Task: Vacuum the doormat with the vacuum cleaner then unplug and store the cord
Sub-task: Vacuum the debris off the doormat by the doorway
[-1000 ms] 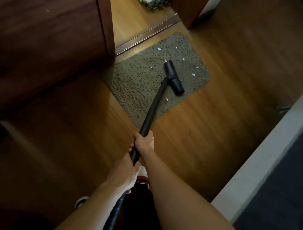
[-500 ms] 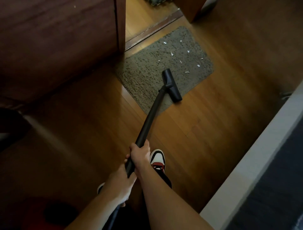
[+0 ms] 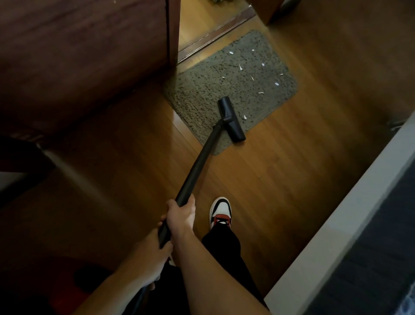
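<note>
Your left hand (image 3: 148, 258) and right hand (image 3: 182, 215) grasp the black vacuum wand (image 3: 197, 166); white scraps (image 3: 240, 66) litter the grey shaggy doormat (image 3: 202, 94); unplugging pending.

1. The white scraps (image 3: 240, 66) on the doormat (image 3: 202, 94) are too small to identify.
2. Beyond the doormat, a mottled object (image 3: 221, 1) is cut off by the top edge.
3. On the near side of the doormat, the vacuum wand (image 3: 197, 166) passes behind the left hand (image 3: 150, 256), which hides its lower end.
4. Farther back and to the left of the doormat, a red shape (image 3: 67, 295) is too dark to make out.
</note>
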`<action>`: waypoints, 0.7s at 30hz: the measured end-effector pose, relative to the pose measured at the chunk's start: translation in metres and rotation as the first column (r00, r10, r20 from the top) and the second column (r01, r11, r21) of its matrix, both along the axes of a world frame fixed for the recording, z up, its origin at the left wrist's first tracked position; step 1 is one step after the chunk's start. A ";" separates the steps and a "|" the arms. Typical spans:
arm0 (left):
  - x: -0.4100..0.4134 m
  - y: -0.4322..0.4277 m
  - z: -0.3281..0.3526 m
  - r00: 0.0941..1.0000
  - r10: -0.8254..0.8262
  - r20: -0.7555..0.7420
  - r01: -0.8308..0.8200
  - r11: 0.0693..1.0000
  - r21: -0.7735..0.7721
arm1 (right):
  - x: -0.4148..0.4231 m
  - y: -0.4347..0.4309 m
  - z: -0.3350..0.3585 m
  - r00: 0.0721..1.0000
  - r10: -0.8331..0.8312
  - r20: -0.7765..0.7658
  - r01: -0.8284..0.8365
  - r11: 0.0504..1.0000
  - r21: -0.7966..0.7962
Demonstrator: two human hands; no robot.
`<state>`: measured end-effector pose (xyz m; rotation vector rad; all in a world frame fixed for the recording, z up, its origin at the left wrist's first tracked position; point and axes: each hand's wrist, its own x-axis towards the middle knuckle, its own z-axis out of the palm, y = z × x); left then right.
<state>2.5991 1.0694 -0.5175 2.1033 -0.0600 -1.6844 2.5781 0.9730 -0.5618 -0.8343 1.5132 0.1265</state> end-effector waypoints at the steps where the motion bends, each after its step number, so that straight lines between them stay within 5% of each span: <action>1: -0.002 -0.004 -0.001 1.000 -0.002 -0.002 0.002 1.000 -0.010 | -0.001 -0.005 0.000 1.000 0.002 -0.003 -0.002 1.000 -0.002; 21: -0.024 -0.171 -0.015 0.988 -0.135 0.073 0.133 0.991 0.034 | -0.024 -0.167 -0.022 0.997 -0.077 -0.013 0.076 0.997 -0.012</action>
